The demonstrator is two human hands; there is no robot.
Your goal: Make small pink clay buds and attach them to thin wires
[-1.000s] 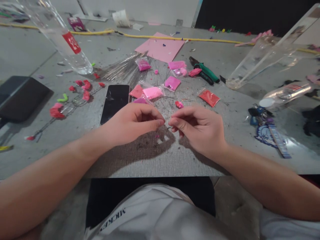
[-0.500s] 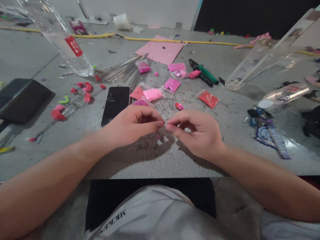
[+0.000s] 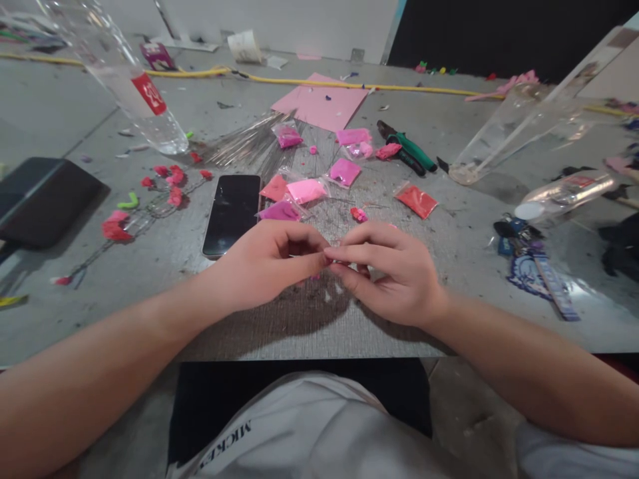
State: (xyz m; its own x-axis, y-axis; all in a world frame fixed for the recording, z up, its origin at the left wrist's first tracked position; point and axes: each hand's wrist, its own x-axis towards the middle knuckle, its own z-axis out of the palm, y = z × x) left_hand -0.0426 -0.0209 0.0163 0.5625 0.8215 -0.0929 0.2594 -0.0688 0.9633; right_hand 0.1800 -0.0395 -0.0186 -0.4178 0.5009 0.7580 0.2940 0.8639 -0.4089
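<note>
My left hand (image 3: 277,263) and my right hand (image 3: 394,269) meet fingertip to fingertip over the front of the table. Both are closed in a pinch; whatever sits between the tips is too small and covered to make out. Just beyond them lies a small red-and-pink clay piece (image 3: 358,214). Small plastic bags of coloured clay lie behind the hands: a light pink bag (image 3: 305,191), a purple bag (image 3: 280,211), a magenta bag (image 3: 344,171) and, to the right, a red bag (image 3: 417,200). A black phone (image 3: 232,213) lies beside my left hand.
Green-handled pliers (image 3: 412,150), thin wires (image 3: 249,143) and a pink sheet (image 3: 324,100) lie farther back. A tall water bottle (image 3: 134,86) stands left, near red clay pieces on wire (image 3: 117,226). On the right are a lying bottle (image 3: 569,193) and keys with charms (image 3: 532,259).
My hands have come closer together and slightly lower. The right fingers now overlap the left fingertips, and more of the purple bag shows behind my left hand.
</note>
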